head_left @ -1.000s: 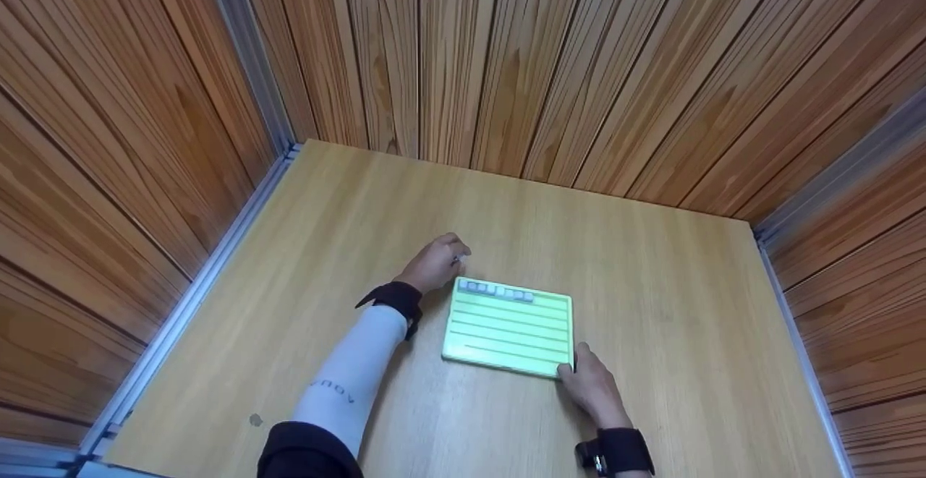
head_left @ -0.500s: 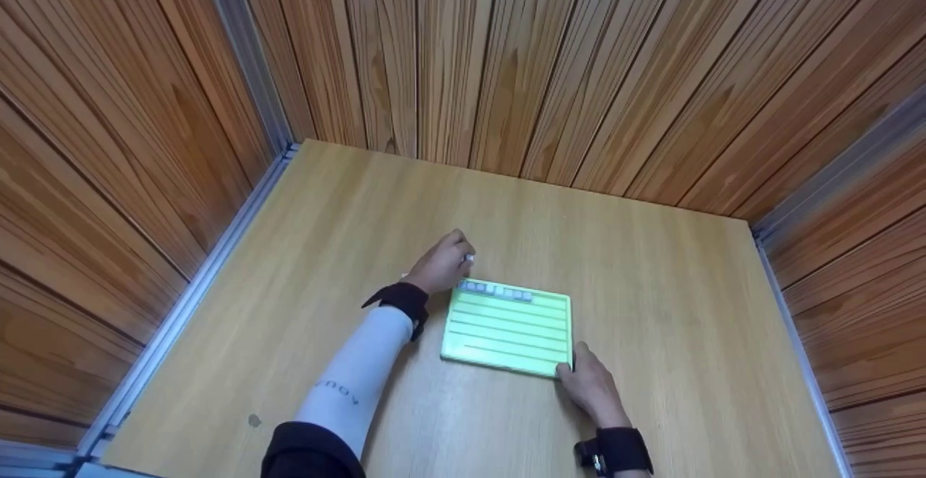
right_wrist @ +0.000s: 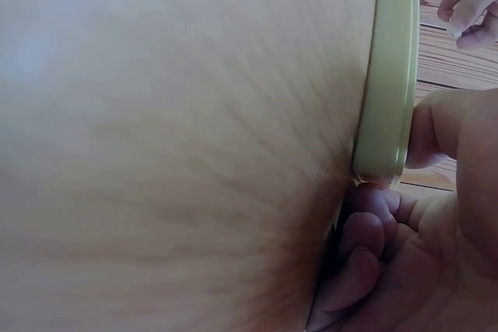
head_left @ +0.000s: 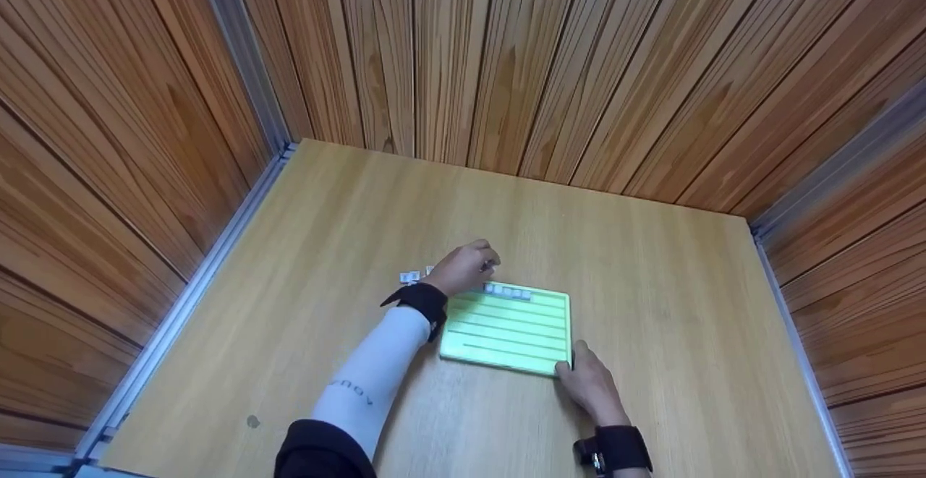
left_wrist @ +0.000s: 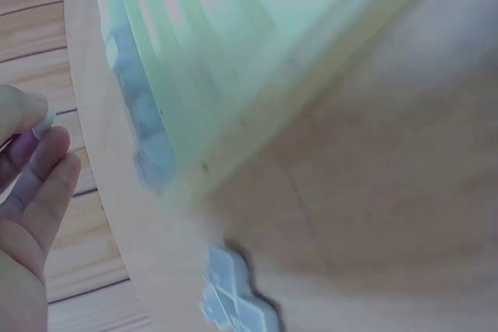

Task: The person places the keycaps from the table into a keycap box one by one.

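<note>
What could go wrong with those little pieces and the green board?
The left hand pinches a small pale piece by its fingertips, so it might slip and drop.
That hand is close to the row of tiles and could bump them crooked.
The right hand grips one corner of the green board; a tug there might make everything slide.

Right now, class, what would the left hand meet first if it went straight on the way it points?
Probably the wooden back wall: past the left hand, the way over the table looks free, though the hand's height is hard to judge.
</note>
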The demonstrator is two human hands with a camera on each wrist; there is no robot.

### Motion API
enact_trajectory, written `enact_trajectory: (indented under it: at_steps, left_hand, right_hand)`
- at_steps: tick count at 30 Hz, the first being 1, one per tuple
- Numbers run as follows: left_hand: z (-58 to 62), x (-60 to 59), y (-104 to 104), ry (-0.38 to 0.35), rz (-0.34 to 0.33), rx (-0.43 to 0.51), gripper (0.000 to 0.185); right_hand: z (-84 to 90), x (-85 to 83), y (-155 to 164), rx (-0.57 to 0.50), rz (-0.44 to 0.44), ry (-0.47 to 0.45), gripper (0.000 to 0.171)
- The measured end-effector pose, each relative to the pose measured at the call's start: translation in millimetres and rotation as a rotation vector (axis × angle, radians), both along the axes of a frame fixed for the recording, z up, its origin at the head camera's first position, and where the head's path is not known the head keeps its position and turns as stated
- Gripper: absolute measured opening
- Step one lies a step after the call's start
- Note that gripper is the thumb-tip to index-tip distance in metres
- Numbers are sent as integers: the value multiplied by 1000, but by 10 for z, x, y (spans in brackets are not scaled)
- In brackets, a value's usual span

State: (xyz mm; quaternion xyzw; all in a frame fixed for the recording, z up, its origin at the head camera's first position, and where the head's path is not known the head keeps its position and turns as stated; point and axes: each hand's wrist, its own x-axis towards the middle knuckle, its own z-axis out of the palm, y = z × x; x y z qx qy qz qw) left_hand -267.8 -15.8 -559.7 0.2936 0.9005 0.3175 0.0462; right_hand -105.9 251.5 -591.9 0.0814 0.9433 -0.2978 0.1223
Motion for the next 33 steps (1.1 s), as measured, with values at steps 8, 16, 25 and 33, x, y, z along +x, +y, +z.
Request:
enact_trajectory:
  at_steps: [8, 16, 25, 33]
  left_hand:
    - [23, 6, 278, 142, -96, -99, 20]
    - [-14, 7, 510, 241, -156, -129, 18]
    - [-56, 54, 691, 256, -187, -111, 16]
    - [-101, 86, 825, 259, -192, -166, 17]
  right_hand:
    - [-9, -8, 13, 3, -1, 7, 17]
    - [-4, -6, -1, -25, -21, -7, 13]
    - [-17, 2, -13, -8, -20, -5, 13]
    - [-6, 3, -4, -13, -20, -2, 14]
